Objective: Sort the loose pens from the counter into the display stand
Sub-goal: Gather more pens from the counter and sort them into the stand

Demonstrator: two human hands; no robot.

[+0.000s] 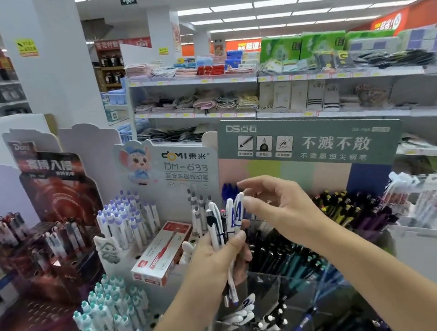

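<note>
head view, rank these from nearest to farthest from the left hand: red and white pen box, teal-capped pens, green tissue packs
From the left hand, which holds a bunch of pens:
1. Red and white pen box, just to its left.
2. Teal-capped pens, lower left, front of the stand.
3. Green tissue packs, top of the far shelf.

White header card point(183, 165): "DOMI", probably "DM-633".

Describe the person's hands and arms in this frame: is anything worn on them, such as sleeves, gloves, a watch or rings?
Both arms are bare as far as the frame shows; no sleeve edge appears on either forearm. The left hand and the right hand wear no gloves. No watch, bracelet or ring is visible on either wrist or on the fingers that show. Motion blur softens the fingertips, so small details cannot be ruled out.
</note>
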